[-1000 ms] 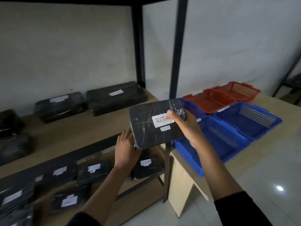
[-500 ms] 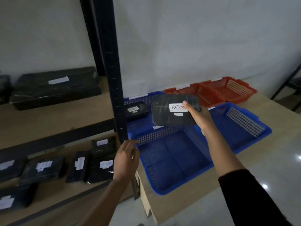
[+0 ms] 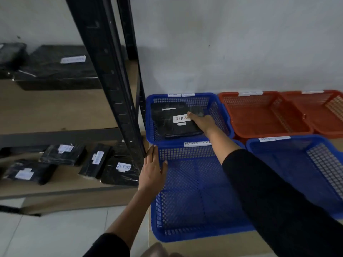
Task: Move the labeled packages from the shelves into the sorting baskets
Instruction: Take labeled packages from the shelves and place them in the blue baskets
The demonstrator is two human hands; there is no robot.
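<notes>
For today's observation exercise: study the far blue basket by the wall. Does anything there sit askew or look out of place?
Yes. The RETURN package in the far blue basket lies tilted, propped on another black package beneath it rather than flat. The right hand grips its right edge.

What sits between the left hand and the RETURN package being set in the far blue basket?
In the head view, only blue basket rims separate the left hand from the RETURN package; the right hand holds it.

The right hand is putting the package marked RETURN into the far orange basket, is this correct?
Not quite. The head view shows the right hand putting the package marked RETURN into the far blue basket, not an orange one.
</notes>
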